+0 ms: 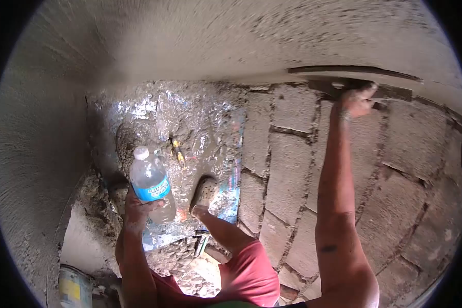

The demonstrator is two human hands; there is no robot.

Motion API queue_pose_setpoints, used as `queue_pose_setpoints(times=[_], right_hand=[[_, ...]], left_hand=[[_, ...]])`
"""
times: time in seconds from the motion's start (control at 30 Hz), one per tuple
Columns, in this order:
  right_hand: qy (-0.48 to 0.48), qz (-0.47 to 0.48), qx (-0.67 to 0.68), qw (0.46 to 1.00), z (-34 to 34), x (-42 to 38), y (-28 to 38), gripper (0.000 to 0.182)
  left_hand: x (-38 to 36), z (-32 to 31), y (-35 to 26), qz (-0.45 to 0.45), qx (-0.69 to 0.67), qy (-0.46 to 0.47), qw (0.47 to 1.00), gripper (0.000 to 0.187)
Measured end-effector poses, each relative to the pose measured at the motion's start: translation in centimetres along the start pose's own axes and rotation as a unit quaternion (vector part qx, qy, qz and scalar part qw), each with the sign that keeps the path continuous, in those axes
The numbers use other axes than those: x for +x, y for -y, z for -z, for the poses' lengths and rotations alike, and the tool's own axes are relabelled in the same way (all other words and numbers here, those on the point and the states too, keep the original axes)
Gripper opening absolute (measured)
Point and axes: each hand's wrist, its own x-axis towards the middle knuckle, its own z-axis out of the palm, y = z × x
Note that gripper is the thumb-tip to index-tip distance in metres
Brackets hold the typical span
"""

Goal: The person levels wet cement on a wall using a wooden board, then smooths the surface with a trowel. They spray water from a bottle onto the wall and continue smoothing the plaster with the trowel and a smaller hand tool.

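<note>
My left hand (137, 208) is closed around the lower part of a clear plastic bottle (161, 206) with a white cap and a blue label. Cloudy liquid shows inside the bottle, which tilts slightly. At the upper right, my right hand (359, 101) grips a plastering float (321, 85), its long edge against the wet grey plaster (231, 43) just above the bare blocks. Parts of the float's handle are hidden by my fingers.
Bare block wall (292, 149) with recessed joints fills the right side. A mud-covered sheet (190, 110) lies underfoot, with a yellow-and-black handled tool (178, 153) on it. A clog (205, 191) stands nearby. At lower left is a stained bucket (75, 288).
</note>
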Motion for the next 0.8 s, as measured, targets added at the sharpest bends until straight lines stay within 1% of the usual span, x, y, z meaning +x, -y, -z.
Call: queue_pose_setpoints(times=[0.03, 0.07, 0.1, 0.17, 0.2, 0.23, 0.27, 0.33, 0.37, 0.4, 0.43, 0.47, 0.5, 0.53, 0.57, 0.6, 0.63, 0.67, 0.7, 0.73, 0.77, 0.8], right_hand=[[0.006, -0.016, -0.047, 0.999, -0.9, -2.6, -1.4, 0.057], [0.013, -0.031, -0.094, 0.995, -1.8, -5.2, -2.9, 0.057], [0.015, -0.103, -0.069, 0.992, -3.2, -8.4, -2.7, 0.057], [0.014, 0.011, -0.103, 0.995, -6.5, -13.0, -11.5, 0.056], [0.048, 0.093, -0.149, 0.983, -7.1, -15.3, -13.3, 0.056], [0.077, 0.041, -0.137, 0.987, -7.3, -17.0, -12.3, 0.054], [0.113, -0.057, -0.114, 0.985, -7.1, -18.7, -11.2, 0.052], [0.19, -0.184, -0.111, 0.958, -7.1, -21.5, -9.9, 0.052], [0.193, -0.18, -0.1, 0.959, -7.5, -23.4, -11.8, 0.051], [0.211, -0.161, -0.062, 0.962, -8.3, -25.1, -15.5, 0.051], [0.236, -0.143, 0.024, 0.961, -9.6, -26.4, -20.1, 0.052], [0.304, -0.164, 0.236, 0.908, -11.9, -27.5, -28.0, 0.052], [0.419, -0.036, -0.212, 0.882, -12.0, -28.5, -28.0, 0.051], [0.465, 0.168, -0.579, 0.648, -12.1, -29.6, -27.9, 0.053], [0.511, 0.016, -0.408, 0.756, -10.4, -28.1, -23.6, 0.054], [0.478, -0.227, -0.083, 0.845, -8.7, -26.7, -19.0, 0.054], [0.401, -0.373, 0.11, 0.83, -7.0, -25.2, -14.5, 0.055], [0.432, -0.212, -0.03, 0.876, -7.6, -23.4, -19.1, 0.053], [0.431, -0.211, -0.032, 0.877, -6.4, -20.4, -18.8, 0.053], [0.412, -0.186, 0.025, 0.892, -5.5, -17.4, -18.2, 0.054], [0.376, -0.21, 0.029, 0.902, -4.0, -14.3, -14.8, 0.055], [0.339, -0.233, 0.035, 0.911, -2.4, -11.3, -9.7, 0.056]], left_hand=[[-0.1, 0.3, 0.4, -0.001, 0.024, -0.008, 1.0, 0.068], [0.0, 1.1, 0.9, 0.034, 0.086, -0.026, 0.995, 0.078], [0.0, 1.0, 0.7, 0.036, 0.088, -0.032, 0.995, 0.078], [-0.6, 0.3, 0.1, 0.004, 0.122, -0.045, 0.991, 0.087], [-0.8, 0.7, 1.0, 0.018, 0.054, -0.031, 0.998, 0.092], [-0.8, 0.9, 1.3, 0.024, 0.059, -0.038, 0.997, 0.092], [-1.0, 1.0, 1.3, 0.042, 0.077, -0.024, 0.996, 0.092], [-0.9, 1.5, 1.9, 0.064, 0.111, 0.007, 0.992, 0.093], [-0.9, 1.4, 2.0, 0.066, 0.112, 0.005, 0.992, 0.093], [-1.0, 1.0, 1.9, 0.056, 0.1, -0.01, 0.993, 0.094], [-0.9, 0.7, 1.8, 0.044, 0.088, -0.024, 0.995, 0.094], [-0.7, 0.6, 1.9, 0.041, 0.089, -0.024, 0.995, 0.094], [-0.6, 0.5, 2.1, 0.042, 0.065, -0.018, 0.997, 0.093], [-0.6, 0.5, 2.2, 0.043, 0.041, -0.013, 0.998, 0.092], [-0.7, 0.4, 2.1, 0.044, 0.04, -0.014, 0.998, 0.092], [-0.9, 0.1, 1.8, 0.05, 0.076, -0.014, 0.996, 0.091], [-0.9, -0.3, 1.6, 0.049, 0.112, -0.012, 0.992, 0.089], [-1.0, -0.3, 1.8, 0.045, 0.083, 0.002, 0.996, 0.085], [-1.1, -0.1, 2.4, 0.046, 0.081, 0.004, 0.996, 0.085], [-1.0, 0.1, 2.9, 0.033, 0.11, 0.003, 0.993, 0.083], [-1.1, -0.1, 2.8, 0.021, 0.137, 0.003, 0.99, 0.082], [-1.1, -0.5, 2.1, 0.051, 0.146, -0.003, 0.988, 0.078]])
